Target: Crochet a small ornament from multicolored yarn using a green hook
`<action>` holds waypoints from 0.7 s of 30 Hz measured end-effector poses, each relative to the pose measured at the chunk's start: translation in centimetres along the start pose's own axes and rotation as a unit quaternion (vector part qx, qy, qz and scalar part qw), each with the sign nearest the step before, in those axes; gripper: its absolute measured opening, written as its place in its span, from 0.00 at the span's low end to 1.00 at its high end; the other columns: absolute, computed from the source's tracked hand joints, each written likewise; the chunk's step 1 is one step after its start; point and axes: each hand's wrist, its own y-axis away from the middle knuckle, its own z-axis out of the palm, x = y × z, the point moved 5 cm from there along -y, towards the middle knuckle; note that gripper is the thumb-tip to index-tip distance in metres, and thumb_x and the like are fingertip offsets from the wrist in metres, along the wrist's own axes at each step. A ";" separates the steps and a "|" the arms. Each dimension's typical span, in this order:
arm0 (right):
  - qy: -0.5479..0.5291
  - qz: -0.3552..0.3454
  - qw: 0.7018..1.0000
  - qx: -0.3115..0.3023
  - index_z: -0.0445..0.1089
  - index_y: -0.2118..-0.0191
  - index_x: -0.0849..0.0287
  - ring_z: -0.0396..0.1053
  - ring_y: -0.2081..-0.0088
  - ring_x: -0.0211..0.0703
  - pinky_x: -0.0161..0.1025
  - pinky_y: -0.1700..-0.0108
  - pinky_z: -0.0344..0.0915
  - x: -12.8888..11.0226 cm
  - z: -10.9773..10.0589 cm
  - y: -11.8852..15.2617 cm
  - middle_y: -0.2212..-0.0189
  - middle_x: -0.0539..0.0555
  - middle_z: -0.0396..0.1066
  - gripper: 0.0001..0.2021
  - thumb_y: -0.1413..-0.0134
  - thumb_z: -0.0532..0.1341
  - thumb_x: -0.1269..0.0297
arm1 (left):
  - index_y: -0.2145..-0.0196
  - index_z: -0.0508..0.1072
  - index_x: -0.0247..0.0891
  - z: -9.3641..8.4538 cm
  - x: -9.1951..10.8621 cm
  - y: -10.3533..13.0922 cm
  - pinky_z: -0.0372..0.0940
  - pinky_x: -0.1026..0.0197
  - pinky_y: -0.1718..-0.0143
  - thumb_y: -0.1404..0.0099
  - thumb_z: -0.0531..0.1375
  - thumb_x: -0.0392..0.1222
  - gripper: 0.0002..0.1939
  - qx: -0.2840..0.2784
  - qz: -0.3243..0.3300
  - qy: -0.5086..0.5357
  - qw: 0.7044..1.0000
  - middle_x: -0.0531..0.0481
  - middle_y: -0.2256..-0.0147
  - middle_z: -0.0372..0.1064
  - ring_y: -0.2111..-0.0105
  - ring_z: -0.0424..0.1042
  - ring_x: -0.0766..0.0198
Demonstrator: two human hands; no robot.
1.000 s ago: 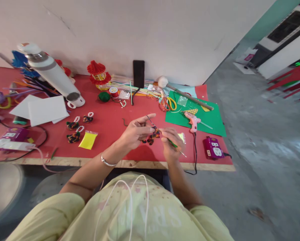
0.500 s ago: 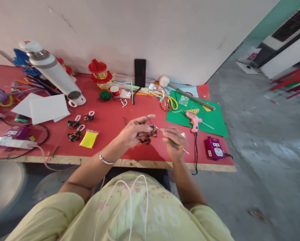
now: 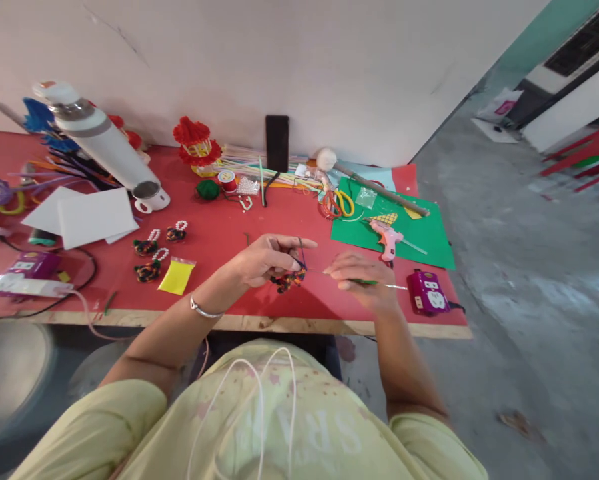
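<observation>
My left hand [image 3: 267, 260] pinches a small dark multicoloured crochet piece [image 3: 288, 281] over the red tabletop. Dark yarn [image 3: 302, 250] runs from the piece up over its outstretched index finger. In my right hand [image 3: 362, 277] is a crochet hook [image 3: 367, 282] with a green grip, held like a pencil. The hook's thin tip points left toward the piece; whether they touch is too fine to make out. Left of my hands lie several finished-looking crochet pieces with white bead loops [image 3: 149, 270], beside a yellow packet [image 3: 177, 276].
A pink glue gun [image 3: 387, 240] lies on green sheets [image 3: 437, 233] at right, near scissors [image 3: 348, 203] and a purple power socket [image 3: 429, 293]. A phone [image 3: 277, 143] leans on the wall. A white flask [image 3: 99, 143] and white cards [image 3: 98, 217] are at left.
My right hand has moved right, drawing the hook away from my left hand. My left hand and the crochet piece have shifted slightly left and down.
</observation>
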 end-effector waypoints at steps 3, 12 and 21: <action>-0.077 0.074 0.987 0.118 0.84 0.57 0.44 0.82 0.60 0.49 0.50 0.56 0.79 1.9 0.9 1.1 0.63 0.52 0.86 0.08 0.38 0.69 0.53 | 0.53 0.85 0.34 1.0 -0.1 -0.4 0.51 0.68 0.80 0.53 0.72 0.32 0.26 0.021 0.079 -0.041 0.996 0.53 0.74 0.71 0.81 0.62 0.74; 0.272 -0.042 0.909 0.313 0.80 0.49 0.41 0.79 0.51 0.50 0.53 0.49 0.79 0.8 5.2 1.8 0.54 0.53 0.83 0.16 0.39 0.69 0.68 | 0.48 0.83 0.37 1.9 -1.6 0.1 0.68 0.65 0.69 0.47 0.73 0.36 0.27 0.214 0.238 -0.084 0.944 0.54 0.72 0.76 0.74 0.71 0.68; -0.007 0.084 0.938 0.335 0.79 0.58 0.50 0.82 0.52 0.49 0.53 0.47 0.80 5.1 4.9 1.1 0.57 0.55 0.84 0.15 0.36 0.65 0.45 | 0.59 0.86 0.36 0.7 -0.9 0.6 0.50 0.68 0.84 0.50 0.78 0.39 0.19 0.143 0.151 0.046 0.977 0.49 0.71 0.79 0.84 0.56 0.78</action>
